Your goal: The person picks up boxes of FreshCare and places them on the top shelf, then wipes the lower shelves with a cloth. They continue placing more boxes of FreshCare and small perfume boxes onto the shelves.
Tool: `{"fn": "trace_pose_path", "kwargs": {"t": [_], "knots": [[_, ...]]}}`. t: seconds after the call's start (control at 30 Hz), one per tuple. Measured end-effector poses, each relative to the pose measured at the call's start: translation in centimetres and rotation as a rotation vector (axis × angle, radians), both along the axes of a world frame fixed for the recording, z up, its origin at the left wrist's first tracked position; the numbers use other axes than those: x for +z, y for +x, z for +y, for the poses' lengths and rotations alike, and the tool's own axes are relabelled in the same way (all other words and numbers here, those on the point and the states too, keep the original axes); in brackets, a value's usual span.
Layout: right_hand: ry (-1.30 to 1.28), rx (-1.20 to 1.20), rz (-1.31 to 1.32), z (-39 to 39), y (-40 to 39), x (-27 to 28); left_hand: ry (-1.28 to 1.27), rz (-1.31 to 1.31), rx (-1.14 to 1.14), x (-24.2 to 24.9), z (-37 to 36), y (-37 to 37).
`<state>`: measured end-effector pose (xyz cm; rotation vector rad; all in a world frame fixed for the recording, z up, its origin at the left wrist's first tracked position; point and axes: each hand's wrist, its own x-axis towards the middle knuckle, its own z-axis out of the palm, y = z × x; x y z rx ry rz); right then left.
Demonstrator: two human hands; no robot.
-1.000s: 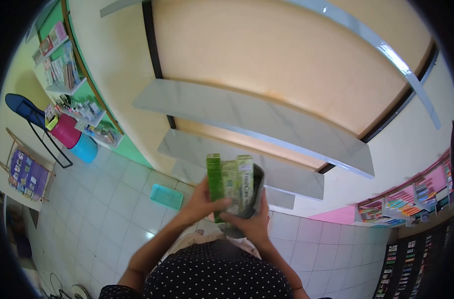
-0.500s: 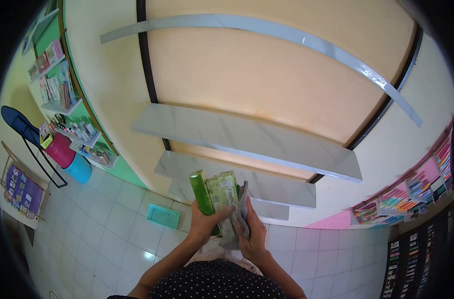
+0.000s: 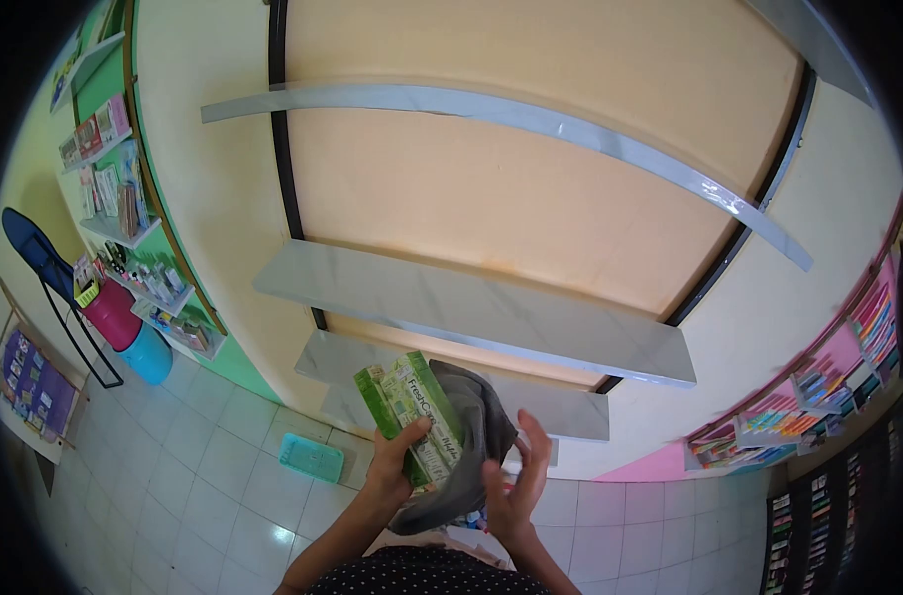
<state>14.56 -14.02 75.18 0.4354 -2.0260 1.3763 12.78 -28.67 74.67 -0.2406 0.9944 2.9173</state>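
Note:
Green and white boxes (image 3: 434,402) marked "FreshCare" are gripped together in my left hand (image 3: 392,461), its thumb lying across their front. A dark grey cloth (image 3: 479,421) drapes along the right side of the boxes and hangs below them. Just right of the cloth, my right hand (image 3: 516,486) is open, thumb and fingers spread apart, with fingertips close by the cloth's edge. The boxes tilt in front of the lower wall shelves.
Grey marbled shelves (image 3: 471,297) span the wall ahead. A turquoise basket (image 3: 311,458) lies on the tiled floor (image 3: 228,466). Stocked shelves (image 3: 154,288) stand left, beside pink and blue buckets (image 3: 146,359). Coloured goods (image 3: 769,421) line the right wall.
The grey cloth has opened out beside the boxes. My right hand has let go of it and moved right, fingers spreading. The boxes have turned slightly, and the view has shifted.

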Motion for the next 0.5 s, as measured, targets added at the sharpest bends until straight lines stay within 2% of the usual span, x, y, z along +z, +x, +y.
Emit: {"fn": "trace_pose_path", "kwargs": {"t": [0.03, 0.1, 0.13, 0.17, 0.27, 0.3, 0.37, 0.4, 0.5], "knots": [[0.004, 0.004, 0.004, 0.2, 0.2, 0.9, -0.031, 0.010, -0.016, -0.2, 0.2, 0.0], [0.355, 0.053, -0.124, 0.1, 1.1, 3.3, -0.048, 0.037, 0.014, 0.2, 1.0, 0.1], [0.223, 0.022, -0.175, 0.0, 0.5, 2.4, -0.070, 0.063, 0.039, 0.4, 1.3, 0.2], [0.225, 0.025, -0.170, 0.5, 0.1, 2.2, -0.069, 0.067, 0.043, 0.4, 1.6, 0.3], [-0.032, 0.319, -0.662, 2.0, -0.3, 2.6, -0.174, 0.119, 0.100, 0.5, 2.4, 0.8], [-0.026, 0.328, -0.656, 2.3, -0.3, 2.5, -0.119, 0.122, 0.070, 0.6, 2.7, 1.2], [-0.408, 0.518, -0.666, 2.9, -0.3, 2.1, -0.062, 0.132, 0.052, 0.6, 3.3, 1.6], [-0.480, 0.482, -0.641, 2.7, -0.1, 2.2, -0.012, 0.125, 0.061, 0.6, 3.6, 1.6], [-0.504, 0.505, -0.665, 3.5, -0.2, 1.9, 0.019, 0.120, 0.093, 0.2, 4.1, 1.9]]}}
